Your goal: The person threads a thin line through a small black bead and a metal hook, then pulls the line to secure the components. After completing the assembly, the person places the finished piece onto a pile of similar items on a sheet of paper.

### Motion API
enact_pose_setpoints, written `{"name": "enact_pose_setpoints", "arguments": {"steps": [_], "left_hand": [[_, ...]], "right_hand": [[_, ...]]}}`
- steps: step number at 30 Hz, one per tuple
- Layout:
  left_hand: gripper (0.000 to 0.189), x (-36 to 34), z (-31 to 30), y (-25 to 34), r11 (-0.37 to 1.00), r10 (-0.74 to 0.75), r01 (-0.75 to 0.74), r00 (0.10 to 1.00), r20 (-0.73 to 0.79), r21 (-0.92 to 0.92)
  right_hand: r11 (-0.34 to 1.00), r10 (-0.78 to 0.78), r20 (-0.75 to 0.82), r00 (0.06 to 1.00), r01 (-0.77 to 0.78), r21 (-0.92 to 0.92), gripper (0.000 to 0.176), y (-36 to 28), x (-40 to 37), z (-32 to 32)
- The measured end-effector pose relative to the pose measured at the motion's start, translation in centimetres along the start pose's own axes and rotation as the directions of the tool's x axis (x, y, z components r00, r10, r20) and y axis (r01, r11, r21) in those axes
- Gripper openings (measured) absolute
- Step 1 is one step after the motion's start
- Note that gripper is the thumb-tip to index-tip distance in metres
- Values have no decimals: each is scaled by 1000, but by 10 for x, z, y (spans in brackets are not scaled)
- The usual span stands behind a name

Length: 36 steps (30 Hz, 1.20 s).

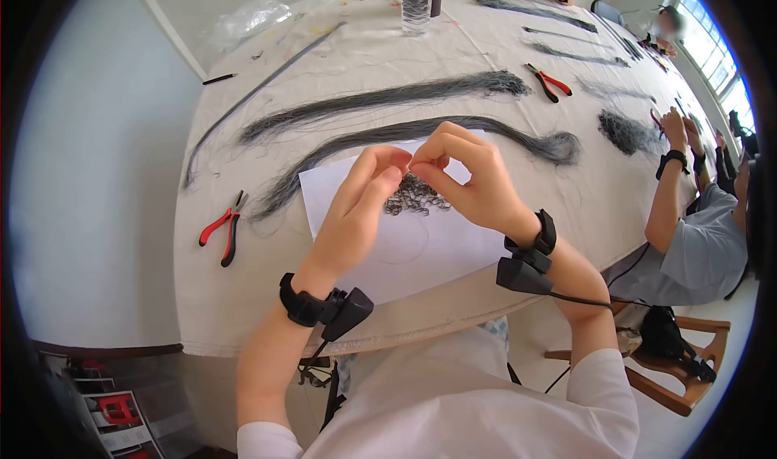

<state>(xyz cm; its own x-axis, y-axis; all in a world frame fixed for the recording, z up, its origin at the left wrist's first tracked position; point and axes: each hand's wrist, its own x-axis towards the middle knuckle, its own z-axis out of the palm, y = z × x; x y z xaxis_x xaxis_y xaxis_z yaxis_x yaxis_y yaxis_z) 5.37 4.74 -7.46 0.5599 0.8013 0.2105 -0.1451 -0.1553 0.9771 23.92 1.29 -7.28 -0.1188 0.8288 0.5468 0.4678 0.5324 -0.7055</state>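
Observation:
My left hand [362, 198] and my right hand [479, 177] meet above a white sheet of paper [465, 252]. Thumb and forefinger of each hand are pinched together, fingertips nearly touching. Whatever lies between them is too small to make out. Just below the fingertips, a pile of small dark curled wire-like pieces [414, 197] rests on the paper, partly covered by my hands. A faint circle is drawn on the sheet nearer to me. Behind the hands, a long bundle of grey strands [368, 133] runs across the paper's far edge.
Red-and-black pliers [231, 236] lie left of the paper; a second pair [551, 85] lies farther back. Another grey bundle [380, 97] stretches behind. A water bottle [416, 6] stands at the back. At right, a co-worker's hands [677, 129] work beside a dark tangle [625, 131].

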Motion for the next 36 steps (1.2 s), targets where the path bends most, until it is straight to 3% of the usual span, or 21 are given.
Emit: {"name": "enact_pose_setpoints", "arguments": {"steps": [2, 4, 5, 7, 8, 10, 13, 19, 36], "left_hand": [[28, 3, 1, -2, 999, -22, 24, 998, 57, -35], [26, 4, 7, -6, 949, -68, 63, 998, -4, -309], [26, 3, 4, -5, 948, -69, 64, 998, -6, -311], [20, -2, -8, -3, 880, -217, 239, 971, 101, -410], [20, -4, -11, -3, 879, -220, 241, 971, 97, -411], [14, -8, -17, -2, 937, -243, 266, 962, 123, -227], [9, -10, -8, -1, 973, -176, 178, 984, 31, -147], [7, -13, -5, 6, 990, -142, 142, 989, 26, 17], [11, -12, -6, 3, 985, -173, 173, 985, 4, 13]], "right_hand": [[1000, -20, 2, 1000, 21, -14, 7, -2, 7, 0], [999, -34, 3, 999, 34, -30, 7, -4, 11, 1], [999, -31, -1, 1000, 31, -31, 7, -6, 12, 3], [999, -25, -1, 1000, 25, -28, 8, -6, 11, 6], [999, -34, -5, 999, 34, -36, 9, -5, 9, 8], [998, -45, -11, 999, 44, -39, 9, -1, 6, 12], [999, -10, 20, 1000, 11, -40, 10, 3, -5, 14], [998, -44, 7, 999, 44, -42, 13, -2, -11, 12], [998, -58, -39, 998, 58, -19, 13, -1, -10, 8]]}}
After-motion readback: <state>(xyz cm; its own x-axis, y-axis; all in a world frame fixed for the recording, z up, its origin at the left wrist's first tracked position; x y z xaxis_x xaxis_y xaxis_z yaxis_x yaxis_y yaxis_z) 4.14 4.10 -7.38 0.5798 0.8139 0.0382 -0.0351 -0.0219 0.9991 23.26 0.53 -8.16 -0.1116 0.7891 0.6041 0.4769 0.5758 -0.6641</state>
